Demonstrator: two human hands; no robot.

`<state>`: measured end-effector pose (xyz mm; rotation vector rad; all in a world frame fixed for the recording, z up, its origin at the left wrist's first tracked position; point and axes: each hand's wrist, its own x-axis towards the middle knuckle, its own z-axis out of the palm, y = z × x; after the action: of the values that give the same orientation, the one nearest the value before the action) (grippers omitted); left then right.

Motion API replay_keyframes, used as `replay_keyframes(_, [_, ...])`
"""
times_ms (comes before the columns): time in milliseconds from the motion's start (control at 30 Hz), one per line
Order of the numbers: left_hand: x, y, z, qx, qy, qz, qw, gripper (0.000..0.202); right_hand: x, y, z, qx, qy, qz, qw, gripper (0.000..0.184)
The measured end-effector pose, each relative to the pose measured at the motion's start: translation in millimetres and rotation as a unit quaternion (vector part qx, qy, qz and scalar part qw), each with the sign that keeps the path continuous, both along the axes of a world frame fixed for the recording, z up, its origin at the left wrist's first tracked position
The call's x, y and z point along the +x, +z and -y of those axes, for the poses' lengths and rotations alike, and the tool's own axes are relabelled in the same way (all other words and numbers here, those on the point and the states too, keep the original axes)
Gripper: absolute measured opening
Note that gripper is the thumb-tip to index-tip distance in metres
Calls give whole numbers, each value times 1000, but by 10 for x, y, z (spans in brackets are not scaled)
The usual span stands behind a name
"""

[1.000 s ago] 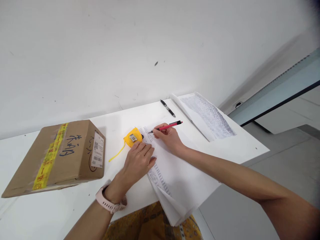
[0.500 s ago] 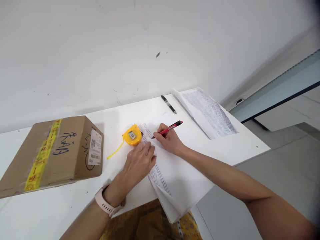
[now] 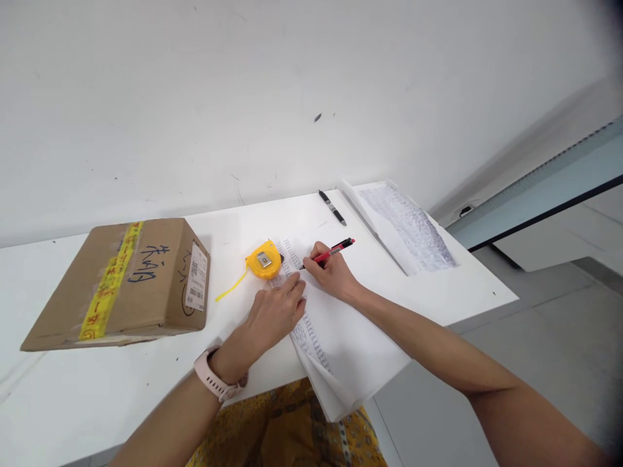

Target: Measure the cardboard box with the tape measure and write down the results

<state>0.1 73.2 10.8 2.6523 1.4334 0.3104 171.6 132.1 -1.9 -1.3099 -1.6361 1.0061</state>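
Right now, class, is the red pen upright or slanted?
Slanted: the red pen leans in the right hand, its tip toward the paper, its other end off to the right.

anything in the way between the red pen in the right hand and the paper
Nothing visible: the red pen in the right hand has its tip at the paper. The left hand lies close to the tip, the yellow tape measure farther left; neither comes between.
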Motion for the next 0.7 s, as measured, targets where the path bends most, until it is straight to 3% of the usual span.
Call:
replay_keyframes(233, [-3,5,-2,18,-3,-19,1000,30,-8,-6,-2,11,5,4,1000,27])
replay_keyframes(700, [-17,-35,-18,15,-3,29,999,25,5,-38,-8,18,13,16,1000,26])
